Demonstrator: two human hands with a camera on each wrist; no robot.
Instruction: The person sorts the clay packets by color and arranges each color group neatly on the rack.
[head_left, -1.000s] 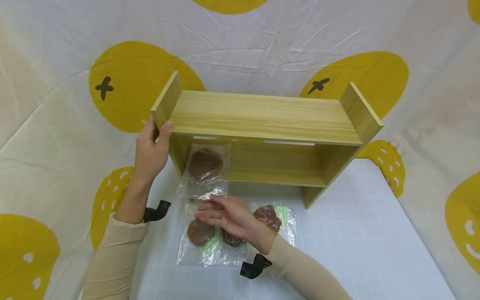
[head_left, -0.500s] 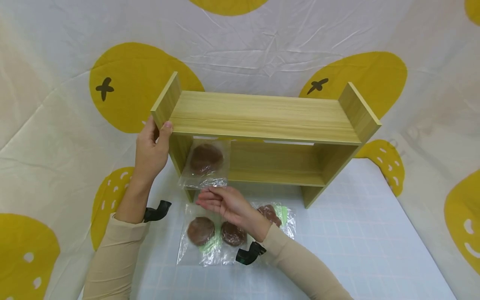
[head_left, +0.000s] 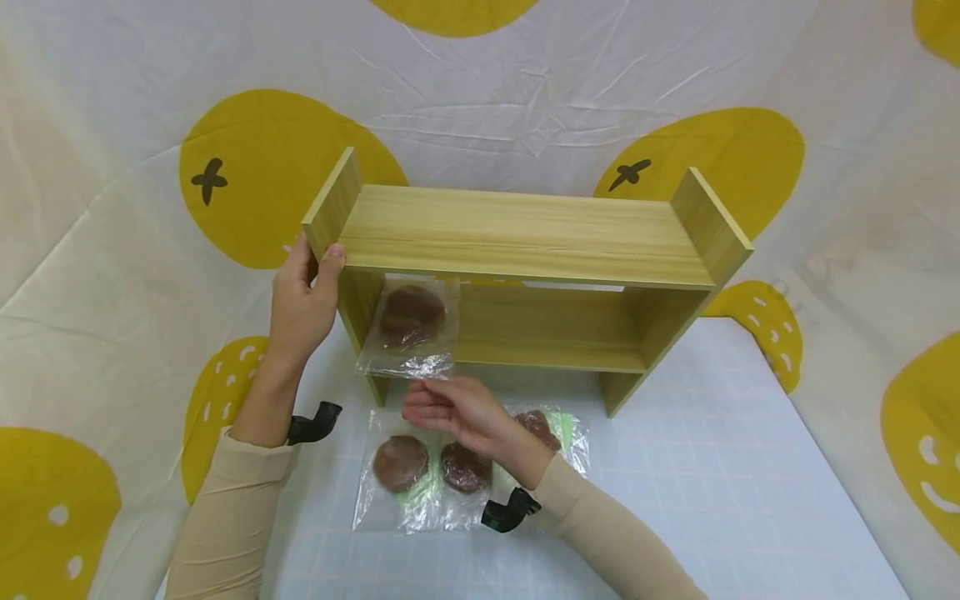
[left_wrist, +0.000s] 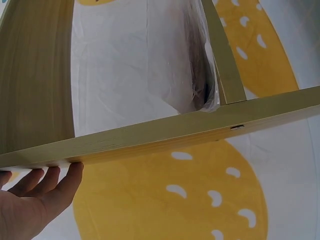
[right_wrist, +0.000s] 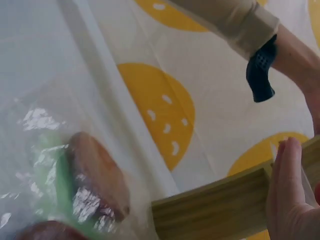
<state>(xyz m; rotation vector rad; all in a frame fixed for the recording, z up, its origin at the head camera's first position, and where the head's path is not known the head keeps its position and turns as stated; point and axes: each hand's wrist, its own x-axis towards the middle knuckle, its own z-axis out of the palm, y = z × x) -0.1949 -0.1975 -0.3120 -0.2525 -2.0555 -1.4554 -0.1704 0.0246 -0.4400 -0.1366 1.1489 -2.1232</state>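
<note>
My left hand (head_left: pixel 303 308) grips the left side panel of a light wooden two-tier shelf (head_left: pixel 525 229), thumb on the inner front corner; its fingers lie against the panel's outside in the left wrist view. A clear plastic bag (head_left: pixel 411 360) with a round brown piece (head_left: pixel 412 317) inside lies on the lower tier at the left end, its front edge hanging over the board. My right hand (head_left: pixel 465 417), fingers extended and together, is right below that front edge. In the right wrist view its straight fingers (right_wrist: pixel 289 170) stand close beside the wooden panel.
On the pale checked tabletop (head_left: pixel 720 467) before the shelf lie more clear bags with a round brown piece (head_left: pixel 401 463), a darker one (head_left: pixel 467 467) and a lumpy one (head_left: pixel 537 427), with green strips. A white cloth (head_left: pixel 495 75) with yellow figures hangs behind.
The bag has moved farther back and up onto the lower tier. My right hand rose behind it, then drew slightly down and right. My left hand has stayed on the panel.
</note>
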